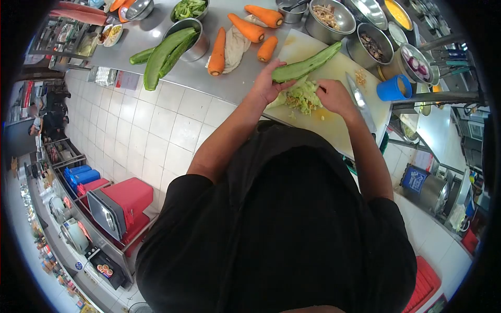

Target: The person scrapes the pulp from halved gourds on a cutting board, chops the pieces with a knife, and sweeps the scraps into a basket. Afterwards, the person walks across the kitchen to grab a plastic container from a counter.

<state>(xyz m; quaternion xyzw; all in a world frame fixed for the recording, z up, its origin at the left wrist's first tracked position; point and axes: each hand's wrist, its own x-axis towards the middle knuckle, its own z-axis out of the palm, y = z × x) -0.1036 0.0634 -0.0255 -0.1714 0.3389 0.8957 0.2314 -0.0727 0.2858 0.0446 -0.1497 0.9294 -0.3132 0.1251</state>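
Left hand (pixel 267 86) cupped at green gourd's (pixel 309 64) left end, right hand (pixel 335 96) curled at shreds (pixel 304 96); grips unclear. Best gather snugly, forearm clear of knife (pixel 358 95).

Long green gourd (pixel 308 64) at upper center has lighter streaks, and the flat cutting board (pixel 336 78) there's cream with yellowish patches. Tapered orange carrots (pixel 216 52) up top, round bright blue cup (pixel 391 89) upper right, plain black cloth shirt (pixel 308 224) bottom center, square white floor tiles (pixel 156 122) gridded darker at left.
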